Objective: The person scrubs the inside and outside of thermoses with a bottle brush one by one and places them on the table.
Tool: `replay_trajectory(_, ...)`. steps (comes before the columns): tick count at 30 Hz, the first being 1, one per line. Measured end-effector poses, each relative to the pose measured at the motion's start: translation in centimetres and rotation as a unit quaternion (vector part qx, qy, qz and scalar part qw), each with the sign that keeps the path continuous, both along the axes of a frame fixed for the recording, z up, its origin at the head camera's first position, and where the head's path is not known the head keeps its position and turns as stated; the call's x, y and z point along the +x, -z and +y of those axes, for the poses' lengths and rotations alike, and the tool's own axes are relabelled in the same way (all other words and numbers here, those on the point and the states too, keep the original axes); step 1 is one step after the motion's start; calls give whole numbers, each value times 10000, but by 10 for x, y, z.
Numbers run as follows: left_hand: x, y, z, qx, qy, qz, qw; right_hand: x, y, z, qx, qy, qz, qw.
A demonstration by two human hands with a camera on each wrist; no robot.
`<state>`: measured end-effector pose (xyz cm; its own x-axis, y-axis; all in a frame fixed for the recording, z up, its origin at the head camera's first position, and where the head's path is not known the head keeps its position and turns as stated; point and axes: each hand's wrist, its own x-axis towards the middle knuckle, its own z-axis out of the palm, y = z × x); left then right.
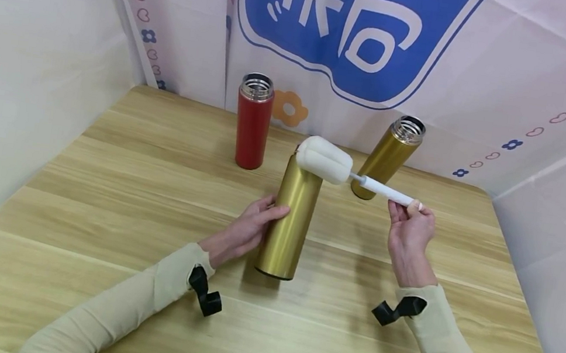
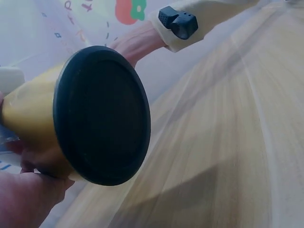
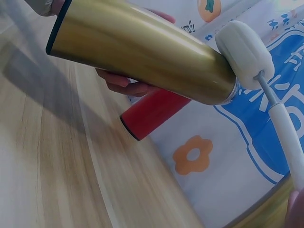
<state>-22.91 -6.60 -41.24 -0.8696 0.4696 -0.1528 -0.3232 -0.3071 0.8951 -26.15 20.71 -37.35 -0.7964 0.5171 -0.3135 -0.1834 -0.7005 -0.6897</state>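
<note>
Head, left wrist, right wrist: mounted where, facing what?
Head: on head, forward-down at table; left hand, right hand show.
Left wrist: on that wrist, at held gold bottle, base-on; left hand, right sleeve show.
Right wrist: on that wrist, at that bottle's side, white brush; both hands partly show.
Head, right wrist share red bottle.

In the head view, the white sponge brush hides most of the held gold bottle's mouth, and the left hand's fingertips disappear behind that bottle; the far blue sign is cut off at the top. In the right wrist view, the gold bottle covers the red bottle's upper part, and the edge crops the right hand to a sliver.
</note>
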Motion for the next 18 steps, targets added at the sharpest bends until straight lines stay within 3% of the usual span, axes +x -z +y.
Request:
replay_trajectory(10,-1,2,-4,361,-90,-48,9993,7,2,-1,145,-231,-84,9996)
replay_trajectory(18,-4,0,-10,788,-336,-146,9962,30,17,-2,639,-849,-128,9943)
